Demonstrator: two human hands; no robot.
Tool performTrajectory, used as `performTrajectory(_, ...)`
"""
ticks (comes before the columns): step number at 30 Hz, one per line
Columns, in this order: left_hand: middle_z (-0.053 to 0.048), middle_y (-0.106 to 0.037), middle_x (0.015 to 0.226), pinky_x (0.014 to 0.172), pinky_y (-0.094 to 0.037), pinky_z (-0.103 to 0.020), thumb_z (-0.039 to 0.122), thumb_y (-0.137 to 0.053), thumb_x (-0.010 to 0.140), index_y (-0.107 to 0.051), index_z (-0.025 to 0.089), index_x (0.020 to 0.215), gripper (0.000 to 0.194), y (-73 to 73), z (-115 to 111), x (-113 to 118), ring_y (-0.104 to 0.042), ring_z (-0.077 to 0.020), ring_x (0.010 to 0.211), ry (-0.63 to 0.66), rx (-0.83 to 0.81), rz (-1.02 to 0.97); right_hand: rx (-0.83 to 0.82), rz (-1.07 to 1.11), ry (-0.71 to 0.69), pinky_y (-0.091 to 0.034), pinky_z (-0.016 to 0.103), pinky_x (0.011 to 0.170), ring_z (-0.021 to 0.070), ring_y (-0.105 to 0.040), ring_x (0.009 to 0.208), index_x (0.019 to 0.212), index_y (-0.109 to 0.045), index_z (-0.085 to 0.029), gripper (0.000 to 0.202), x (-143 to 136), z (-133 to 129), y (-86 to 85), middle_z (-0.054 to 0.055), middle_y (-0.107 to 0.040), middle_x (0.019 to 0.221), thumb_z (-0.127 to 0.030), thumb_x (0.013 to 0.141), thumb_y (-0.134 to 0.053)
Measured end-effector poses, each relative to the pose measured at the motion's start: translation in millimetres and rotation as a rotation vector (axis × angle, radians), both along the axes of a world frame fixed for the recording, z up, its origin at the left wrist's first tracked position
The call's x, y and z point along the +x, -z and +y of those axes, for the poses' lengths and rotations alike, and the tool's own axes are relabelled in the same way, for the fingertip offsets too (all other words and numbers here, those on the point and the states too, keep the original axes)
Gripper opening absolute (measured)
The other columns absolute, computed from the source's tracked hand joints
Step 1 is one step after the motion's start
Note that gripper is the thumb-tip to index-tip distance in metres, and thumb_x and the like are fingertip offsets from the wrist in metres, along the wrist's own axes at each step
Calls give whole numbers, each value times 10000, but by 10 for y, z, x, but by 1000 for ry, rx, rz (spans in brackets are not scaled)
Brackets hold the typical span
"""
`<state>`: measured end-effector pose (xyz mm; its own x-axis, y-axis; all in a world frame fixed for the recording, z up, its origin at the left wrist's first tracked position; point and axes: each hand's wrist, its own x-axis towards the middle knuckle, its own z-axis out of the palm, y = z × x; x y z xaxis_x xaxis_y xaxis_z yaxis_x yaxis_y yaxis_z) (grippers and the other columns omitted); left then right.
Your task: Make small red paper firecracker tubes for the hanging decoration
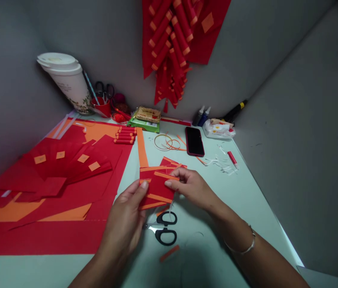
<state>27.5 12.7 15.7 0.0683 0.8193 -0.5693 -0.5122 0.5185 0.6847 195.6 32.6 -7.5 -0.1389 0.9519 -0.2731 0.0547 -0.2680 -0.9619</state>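
Between my two hands are several red paper pieces point(160, 188) edged with orange strips, overlapping one another. My left hand point(130, 208) pinches them at their left side, thumb on top. With thumb and fingers, my right hand point(188, 184) grips the upper right corner of the front piece. Just below, black-handled scissors point(166, 228) lie on the table, their blades partly hidden by my left hand. More red paper with orange edging point(171, 161) shows behind the held pieces. An orange paper strip point(142, 148) runs back from them. A short orange scrap point(169, 253) lies nearest me.
Large red and orange paper sheets point(46, 236) cover the left side, with small red paper rolls point(125, 135) on them. A phone point(194, 141), white clippings point(223, 162) and a glue stick point(232, 159) lie right. A white cup point(67, 80) stands back left; paper firecrackers point(169, 36) hang behind.
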Motion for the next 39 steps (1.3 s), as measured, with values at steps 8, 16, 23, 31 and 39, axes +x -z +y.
performTrajectory(8, -82, -788, 896, 733, -623, -319, 122, -736, 781, -707, 158, 1028, 251, -29, 16, -31, -756, -236, 835, -18, 29, -40, -55, 39, -77, -477, 249, 568, 124, -600, 630, 863, -639, -213, 203, 19, -5, 42, -17, -651, 733, -329, 747, -759)
performTrajectory(16, -5, -719, 722, 721, -612, -221, 34, -633, 847, -681, 152, 818, 131, -36, 96, -59, -685, -100, 636, -300, 16, -33, 70, -57, -62, -422, 250, 584, 115, -547, 620, 837, -637, -206, 185, 250, 63, -10, -20, -631, 735, -379, 814, -699)
performTrajectory(23, 27, -679, 728, 846, -588, -237, -15, -578, 870, -658, 161, 834, 197, -91, 142, -154, -658, -68, 659, -434, 28, -43, 225, -150, 242, -374, 263, 574, 117, -466, 595, 915, -668, -204, 203, 814, 275, -24, -23, -609, 718, -373, 803, -680)
performTrajectory(31, 14, -658, 658, 763, -605, -255, -35, -632, 788, -669, 172, 851, 219, -63, 88, -85, -694, -133, 682, -265, -28, 28, 131, -518, 83, -492, 385, 818, 243, -636, 944, 1059, -690, -204, 295, 699, 285, 81, 94, -693, 1085, -354, 807, -662)
performTrajectory(39, -96, -766, 937, 840, -557, -356, 212, -710, 821, -620, 154, 1219, 412, 31, -56, -31, -742, -229, 832, 251, 77, -56, 140, -151, -43, -529, 362, 849, 207, -658, 931, 1130, -662, -242, 345, 130, -60, -126, 50, -703, 1067, -369, 814, -715)
